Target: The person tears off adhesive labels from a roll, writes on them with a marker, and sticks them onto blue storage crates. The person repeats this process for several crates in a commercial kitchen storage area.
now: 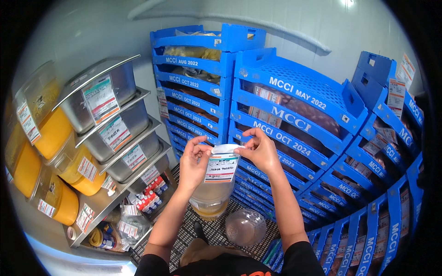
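Observation:
A printed paper label [221, 169] with handwriting is stretched between my hands in front of me. The thumb and fingers of my left hand [194, 162] pinch its upper left corner. My right hand [261, 151] pinches the upper right corner, and the label's white top edge curls. Behind and below the label stands a tall translucent container [211, 203] with yellowish contents near its base. Whether the label touches this container, I cannot tell. To the right of it, a round clear plastic vessel [246, 227] stands on the black floor grating [186, 233].
Stacked blue crates [300, 93] rise ahead and along the right. At left, a metal shelf [121, 188] bears labelled steel pans [115, 132] and clear tubs of yellow contents [57, 138]. Below are bagged goods [133, 222] and red-white packets [148, 196]. A label roll [71, 233] lies near the shelf's edge.

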{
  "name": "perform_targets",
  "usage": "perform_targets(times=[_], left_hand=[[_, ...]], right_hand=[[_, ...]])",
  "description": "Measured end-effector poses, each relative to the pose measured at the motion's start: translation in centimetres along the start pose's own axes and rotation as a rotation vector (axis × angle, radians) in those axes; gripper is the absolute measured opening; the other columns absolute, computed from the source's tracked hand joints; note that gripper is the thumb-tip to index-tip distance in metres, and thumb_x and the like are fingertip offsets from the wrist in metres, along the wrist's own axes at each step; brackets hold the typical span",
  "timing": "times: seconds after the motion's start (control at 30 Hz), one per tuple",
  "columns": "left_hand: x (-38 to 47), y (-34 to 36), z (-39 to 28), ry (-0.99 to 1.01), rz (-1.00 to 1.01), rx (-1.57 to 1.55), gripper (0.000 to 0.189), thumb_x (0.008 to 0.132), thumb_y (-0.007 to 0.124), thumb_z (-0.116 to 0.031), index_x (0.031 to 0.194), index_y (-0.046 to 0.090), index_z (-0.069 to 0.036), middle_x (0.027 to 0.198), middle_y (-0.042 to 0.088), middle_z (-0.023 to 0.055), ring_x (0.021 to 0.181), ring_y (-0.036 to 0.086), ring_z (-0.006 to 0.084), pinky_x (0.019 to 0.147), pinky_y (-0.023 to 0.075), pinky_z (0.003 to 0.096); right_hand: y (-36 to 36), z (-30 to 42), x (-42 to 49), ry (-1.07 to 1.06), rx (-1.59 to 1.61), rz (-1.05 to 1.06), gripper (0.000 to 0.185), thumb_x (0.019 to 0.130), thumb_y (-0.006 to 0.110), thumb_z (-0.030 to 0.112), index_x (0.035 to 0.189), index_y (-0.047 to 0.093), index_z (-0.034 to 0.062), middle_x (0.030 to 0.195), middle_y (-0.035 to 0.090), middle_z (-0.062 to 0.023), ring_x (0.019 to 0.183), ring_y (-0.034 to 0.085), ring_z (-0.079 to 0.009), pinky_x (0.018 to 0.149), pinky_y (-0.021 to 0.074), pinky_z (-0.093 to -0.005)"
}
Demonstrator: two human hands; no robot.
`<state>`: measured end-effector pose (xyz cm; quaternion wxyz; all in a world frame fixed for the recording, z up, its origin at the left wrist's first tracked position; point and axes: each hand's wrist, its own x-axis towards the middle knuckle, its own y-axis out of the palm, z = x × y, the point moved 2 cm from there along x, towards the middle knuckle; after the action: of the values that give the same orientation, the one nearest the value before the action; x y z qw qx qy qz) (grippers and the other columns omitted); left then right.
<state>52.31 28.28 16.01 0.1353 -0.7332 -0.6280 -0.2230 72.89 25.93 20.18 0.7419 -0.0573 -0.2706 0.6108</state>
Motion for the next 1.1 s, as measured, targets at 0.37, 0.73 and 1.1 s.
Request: perform_targets(times=[0.37, 0.73, 1.1], left_hand=[[13.6, -3.5, 5.6, 0.165, 0.044, 0.142, 0.034, 0.087, 0.054, 0.006, 0.12, 0.048, 0.001, 0.091, 0.068, 0.0105, 0.086, 0.063, 0.0137, 0.08, 0.0488, 0.0289], [25.1, -6.2, 9.4, -0.044, 0.129, -0.421, 0.048, 0.086, 0.062, 0.002, 0.13, 0.041, 0.0, 0.1, 0.064, 0.009, 0.09, 0.06, 0.0122, 0.083, 0.0468, 0.0262], [34.8, -11.5, 13.7, 0.135, -0.138, -0.474, 0.044, 0.083, 0.064, 0.0, 0.124, 0.046, -0.004, 0.09, 0.064, 0.002, 0.086, 0.06, 0.011, 0.087, 0.0431, 0.0257]], right_hand=[[6.1, -2.1, 14.0, -0.218, -0.318, -0.324, 0.053, 0.062, 0.086, 0.016, 0.106, 0.059, 0.0059, 0.083, 0.064, -0.0095, 0.074, 0.058, -0.0217, 0.066, 0.0468, -0.035], [6.9, -3.7, 23.4, -0.069, 0.558, -0.139, 0.053, 0.077, 0.073, -0.002, 0.124, 0.049, 0.0, 0.079, 0.064, -0.0026, 0.071, 0.056, -0.0064, 0.067, 0.0446, -0.0215], [11.0, -1.3, 27.9, -0.431, 0.131, -0.239, 0.077, 0.075, 0.08, 0.013, 0.139, 0.037, 0.0063, 0.121, 0.06, -0.0185, 0.094, 0.062, -0.0215, 0.087, 0.0481, -0.0337]])
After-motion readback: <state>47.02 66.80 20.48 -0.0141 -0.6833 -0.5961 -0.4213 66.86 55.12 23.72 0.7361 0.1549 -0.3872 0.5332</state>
